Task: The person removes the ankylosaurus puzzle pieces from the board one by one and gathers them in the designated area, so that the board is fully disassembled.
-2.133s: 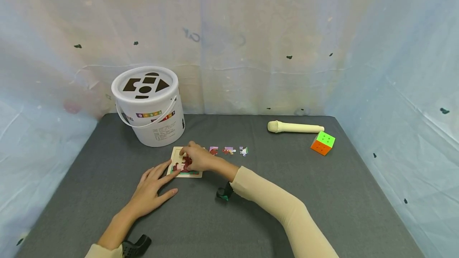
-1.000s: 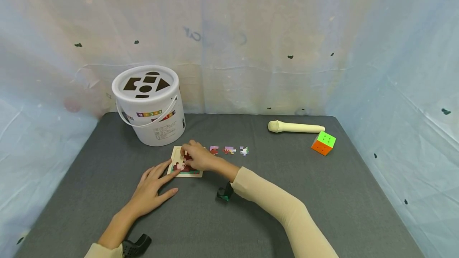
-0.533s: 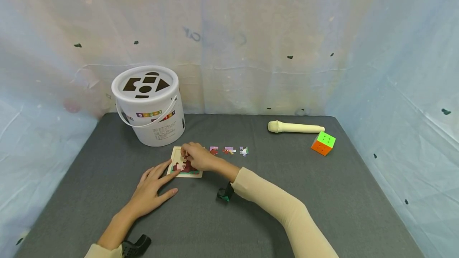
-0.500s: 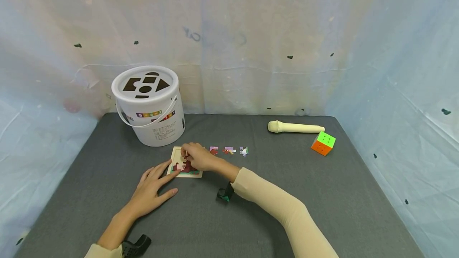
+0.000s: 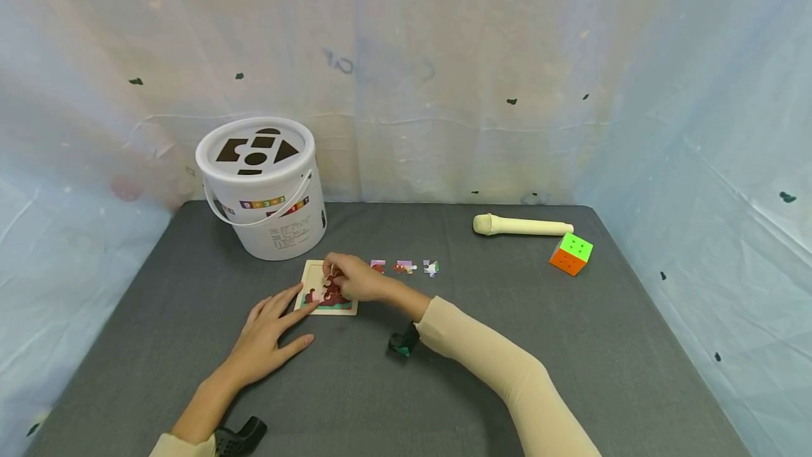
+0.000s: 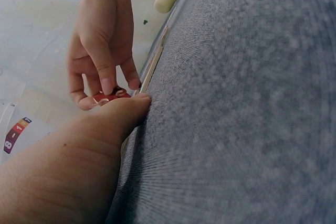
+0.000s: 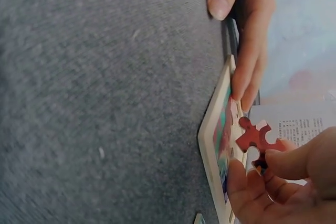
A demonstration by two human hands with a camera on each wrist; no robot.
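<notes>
Right hand (image 5: 352,279), left of centre in the head view: thumb and fingers clamped on one red-brown puzzle piece (image 7: 255,139), which tilts over the wooden puzzle board (image 5: 311,272), lower right in the right wrist view. Change: compared with half a second ago, this hand sits slightly further right, and more of the board's picture shows. Import, by judgement: the piece is off the board's surface, not seated, its fit unsettled. Left hand (image 5: 263,337), lower left: unmoved, fingers straight and apart, tips at the board's left edge. Three loose pieces (image 5: 404,268), centre: in a row, unchanged
</notes>
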